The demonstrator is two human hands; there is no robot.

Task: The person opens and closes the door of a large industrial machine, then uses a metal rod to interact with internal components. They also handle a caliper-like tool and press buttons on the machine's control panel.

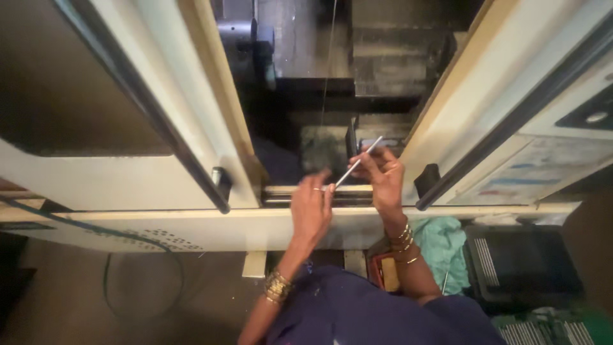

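Between the left hand (311, 207) and right hand (381, 174) runs a thin rod (357, 163) of smooth, bright metal. Gold-coloured metal bangles (405, 241) shine at both wrists. Flanking the hands, the machine doors (185, 96) look like cream-painted, semi-glossy metal. Below the right hand lies soft, matt teal cloth (445, 246).

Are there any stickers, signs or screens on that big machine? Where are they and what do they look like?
Label panel: right of the doorway on the machine's front, a pale slanted rectangle with blue and red marks.
Dark panel: above it by the right edge, black with a small round light-coloured spot; too blurred to tell if it is a screen.
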